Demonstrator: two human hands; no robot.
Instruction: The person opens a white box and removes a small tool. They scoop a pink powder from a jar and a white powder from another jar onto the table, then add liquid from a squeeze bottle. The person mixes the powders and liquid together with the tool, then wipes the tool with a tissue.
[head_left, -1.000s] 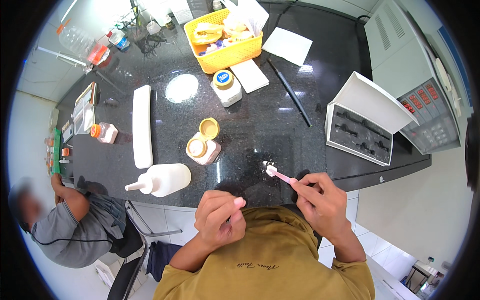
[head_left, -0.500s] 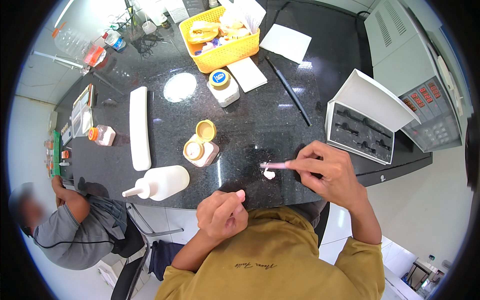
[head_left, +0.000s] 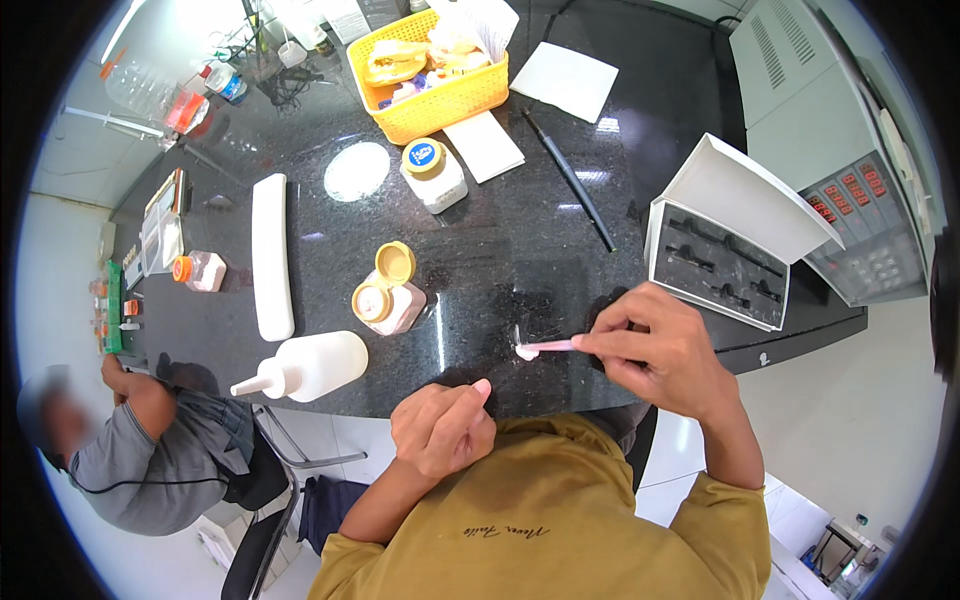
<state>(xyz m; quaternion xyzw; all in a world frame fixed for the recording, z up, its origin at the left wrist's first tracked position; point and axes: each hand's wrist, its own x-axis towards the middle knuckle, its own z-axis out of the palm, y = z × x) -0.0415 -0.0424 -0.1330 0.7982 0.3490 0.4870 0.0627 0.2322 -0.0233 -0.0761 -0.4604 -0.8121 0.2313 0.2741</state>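
In my right hand [head_left: 655, 350] is a slim pink stick [head_left: 555, 346], pinched between thumb and fingers. Its far tip touches a small heap of white paste or powder [head_left: 525, 353] on the black tabletop, where faint white smears lie around it. My left hand [head_left: 440, 428] rests at the table's front edge with its fingers curled in, and nothing shows in it. Beyond it stands a jar of pinkish-white powder [head_left: 402, 310] with its yellow flip lid up. Left of that jar lies a white squeeze bottle [head_left: 325, 365] with a pointed nozzle.
A yellow basket [head_left: 440, 108] and a lidded jar [head_left: 435, 185] stand farther back. A long white case [head_left: 270, 260] lies left, a dark pen-like tool [head_left: 575, 185] right. An opened white box [head_left: 715, 265] is beside a grey machine [head_left: 840, 130]. Another person [head_left: 150, 450] sits at left.
The pink stick's tip has come down and slightly left onto the white heap, which now looks smaller or partly covered. My left hand has barely moved; the view has shifted a little.
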